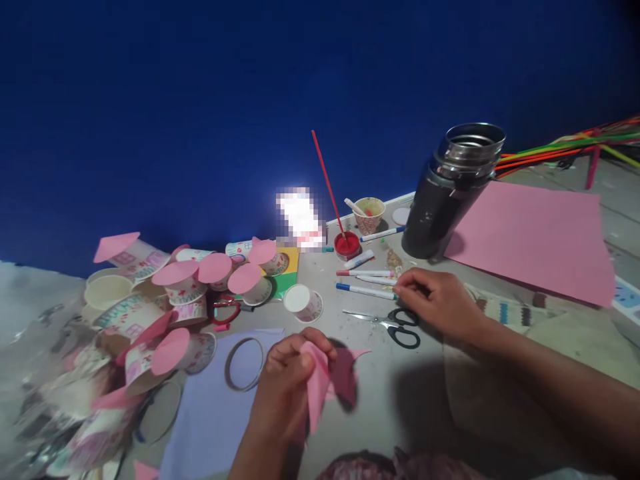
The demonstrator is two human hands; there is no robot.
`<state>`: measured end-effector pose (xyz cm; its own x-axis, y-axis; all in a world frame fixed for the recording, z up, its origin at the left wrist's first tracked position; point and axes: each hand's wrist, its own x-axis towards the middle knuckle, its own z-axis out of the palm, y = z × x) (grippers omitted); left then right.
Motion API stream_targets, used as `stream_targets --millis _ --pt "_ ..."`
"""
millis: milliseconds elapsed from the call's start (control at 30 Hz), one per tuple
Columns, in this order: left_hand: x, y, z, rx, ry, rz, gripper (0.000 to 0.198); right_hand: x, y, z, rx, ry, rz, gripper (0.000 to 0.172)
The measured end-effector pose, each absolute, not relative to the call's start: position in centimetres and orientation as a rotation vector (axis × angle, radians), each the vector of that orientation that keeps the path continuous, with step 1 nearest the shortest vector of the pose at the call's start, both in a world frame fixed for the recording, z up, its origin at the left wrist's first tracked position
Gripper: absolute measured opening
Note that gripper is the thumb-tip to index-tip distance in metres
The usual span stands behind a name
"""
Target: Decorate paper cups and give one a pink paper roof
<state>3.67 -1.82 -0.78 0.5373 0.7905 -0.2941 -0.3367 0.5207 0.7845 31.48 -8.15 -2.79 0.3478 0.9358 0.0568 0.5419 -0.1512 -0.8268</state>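
Observation:
My left hand (287, 377) is closed on a folded piece of pink paper (317, 387), held just above the table near me. My right hand (440, 300) reaches out to several markers (363, 275), its fingertips pinched at the end of the blue-capped one (365, 291). Black-handled scissors (395, 323) lie just below that hand.
A heap of paper cups with pink paper lids (165, 300) fills the left. A lilac sheet (215, 407) with a ring on it lies near me. A steel flask (447, 190), a big pink sheet (535, 237), a red paint pot with a stick (347, 244) and coloured straws (575, 148) lie beyond.

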Motion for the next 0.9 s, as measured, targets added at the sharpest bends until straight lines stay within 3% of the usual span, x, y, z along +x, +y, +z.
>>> stream_targets --millis 300,500,633,733,900 --pt "2.2 -2.6 -1.1 0.630 0.440 0.562 0.025 32.1 -7.8 -4.6 -1.869 -1.368 0.440 0.027" --pt "0.8 -3.3 -2.0 0.607 0.550 0.567 0.025 31.6 -6.9 -1.0 -1.823 -1.233 0.297 0.020" --pt "-0.8 -3.2 -2.4 0.610 0.570 0.590 0.022 30.6 -6.3 1.6 -1.685 -1.535 0.411 0.029" --pt "-1.4 -2.9 -2.5 0.619 0.581 0.613 0.025 29.0 -5.5 2.4 -1.540 -1.715 0.369 0.026" --pt "-1.4 -2.1 -2.7 0.710 0.608 0.510 0.030 25.9 -4.0 -0.5 -1.350 -1.851 0.219 0.025"
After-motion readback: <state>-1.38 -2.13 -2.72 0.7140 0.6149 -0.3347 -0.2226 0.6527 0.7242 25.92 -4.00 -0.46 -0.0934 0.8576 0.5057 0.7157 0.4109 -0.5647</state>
